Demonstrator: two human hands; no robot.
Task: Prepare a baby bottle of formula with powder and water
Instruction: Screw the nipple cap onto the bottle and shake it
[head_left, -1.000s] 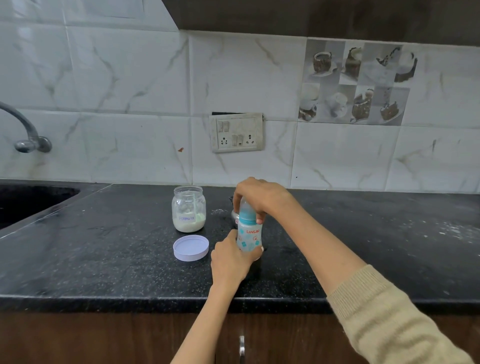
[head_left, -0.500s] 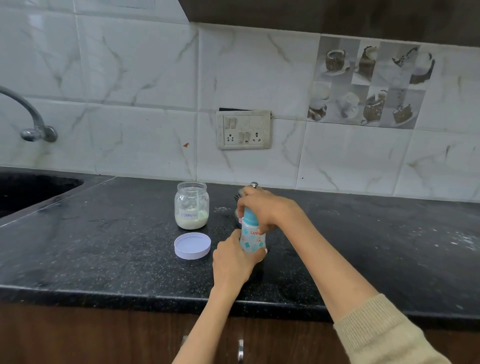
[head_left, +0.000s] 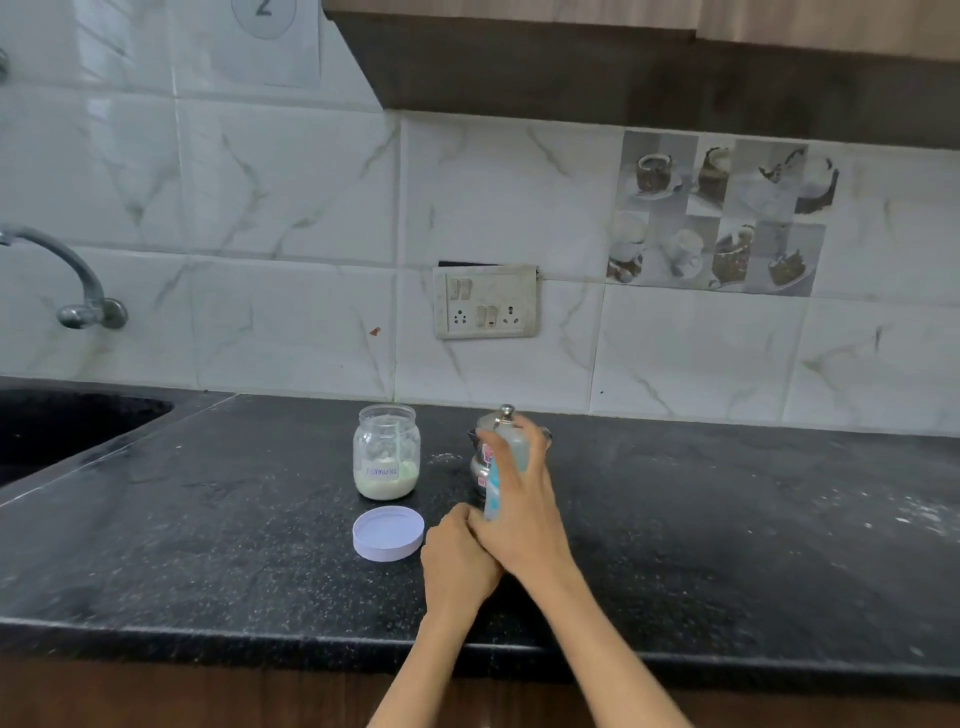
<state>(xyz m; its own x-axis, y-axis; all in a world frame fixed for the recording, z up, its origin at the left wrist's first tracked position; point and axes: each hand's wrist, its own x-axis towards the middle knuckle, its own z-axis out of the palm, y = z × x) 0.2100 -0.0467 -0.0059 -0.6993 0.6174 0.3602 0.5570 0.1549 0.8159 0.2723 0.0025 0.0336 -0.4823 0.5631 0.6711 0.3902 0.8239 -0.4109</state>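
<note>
Right hand wraps the small blue-printed plastic baby bottle, left hand's grip under its base; shake firmly, cap tight.

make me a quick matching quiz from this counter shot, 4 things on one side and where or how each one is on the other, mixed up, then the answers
Things:
1. formula jar
2. jar lid
3. baby bottle
4. metal pot

Place or state:
A. held in both hands
B. lying flat on the counter, off its jar
C. standing behind the hands, partly hidden
D. open, with pale powder at the bottom

Pairs: 1-D, 2-B, 3-A, 4-C
</note>
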